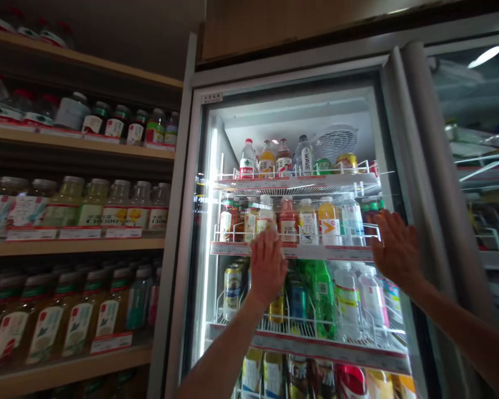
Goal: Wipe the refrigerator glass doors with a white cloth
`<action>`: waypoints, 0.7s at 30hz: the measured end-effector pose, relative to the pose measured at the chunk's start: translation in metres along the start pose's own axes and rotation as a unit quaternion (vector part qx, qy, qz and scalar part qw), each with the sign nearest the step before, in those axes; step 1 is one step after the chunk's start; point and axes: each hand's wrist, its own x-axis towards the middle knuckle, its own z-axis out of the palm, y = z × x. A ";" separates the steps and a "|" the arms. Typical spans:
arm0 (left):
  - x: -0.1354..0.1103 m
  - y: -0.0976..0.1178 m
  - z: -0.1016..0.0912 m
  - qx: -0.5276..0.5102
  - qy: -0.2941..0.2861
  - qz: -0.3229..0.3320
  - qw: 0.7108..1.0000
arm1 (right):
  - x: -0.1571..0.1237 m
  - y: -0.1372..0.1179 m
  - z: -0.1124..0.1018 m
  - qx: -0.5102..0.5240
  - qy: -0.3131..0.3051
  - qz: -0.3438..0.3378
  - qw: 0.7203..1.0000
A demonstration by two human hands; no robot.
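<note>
My left hand [268,266] is raised in front of the glass-fronted drinks fridge [395,100], its fingers stretched upward, level with the middle shelf. A pale blur lies at its fingertips, and I cannot make out what it is. Behind it, a red drink bottle [288,219] and an orange juice bottle [328,219] stand upright on that shelf. My right hand [395,249] is by the right side of the fridge front, fingers extended and palm toward it. Whether either hand touches the glass is unclear. Neither visibly grips a bottle.
Wooden shelves [79,247] full of upright bottles stand at the left. A thick vertical door edge [430,166] runs beside my right hand, with another glass-fronted section [482,183] further right. Large green bottles [322,293] and cans fill the lower fridge shelves.
</note>
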 end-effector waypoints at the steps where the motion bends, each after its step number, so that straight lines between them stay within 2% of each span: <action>1: -0.001 0.009 0.002 -0.009 -0.010 0.036 0.999 | 0.000 0.000 -0.001 0.002 -0.002 -0.001 1.000; 3: -0.005 0.004 0.001 -0.007 -0.015 0.083 0.996 | 0.001 0.001 -0.002 0.004 -0.001 0.000 1.000; 5: -0.009 -0.028 -0.007 0.017 -0.001 0.074 0.997 | 0.000 0.000 -0.001 -0.002 0.003 -0.002 1.000; 7: -0.012 -0.066 -0.015 0.055 0.055 -0.038 0.996 | 0.000 -0.001 0.000 -0.009 0.003 -0.003 1.000; 8: -0.013 -0.078 -0.017 0.076 0.084 -0.100 0.989 | 0.000 -0.001 0.000 -0.011 0.005 -0.003 1.000; 9: -0.013 -0.082 -0.017 0.080 0.093 -0.130 0.984 | 0.000 -0.001 0.001 -0.010 0.007 -0.001 1.000; 10: -0.013 -0.077 -0.015 0.076 0.086 -0.139 0.984 | 0.000 -0.001 0.001 -0.008 0.010 0.002 1.000; 11: -0.012 -0.064 -0.012 0.061 0.064 -0.122 0.989 | 0.000 -0.002 0.001 -0.006 0.013 0.005 1.000; 13: -0.010 -0.027 -0.003 0.016 -0.002 -0.039 0.999 | 0.000 -0.002 0.000 -0.002 0.012 0.007 1.000; 14: -0.009 -0.009 0.000 -0.001 -0.013 0.004 1.000 | 0.001 -0.002 -0.001 -0.002 0.008 0.007 1.000; 16: -0.008 0.007 0.002 -0.016 -0.029 0.058 0.998 | 0.001 -0.002 -0.003 0.000 0.003 0.007 1.000; 17: -0.008 0.003 0.001 -0.017 -0.032 0.075 0.997 | 0.002 -0.003 -0.004 0.001 0.003 0.005 1.000; 19: -0.006 -0.023 -0.007 -0.009 -0.031 0.081 0.996 | 0.002 -0.003 -0.004 0.005 0.002 0.005 1.000; 21: -0.001 -0.056 -0.014 0.014 0.008 -0.010 1.000 | 0.002 -0.003 -0.004 0.010 -0.004 0.009 1.000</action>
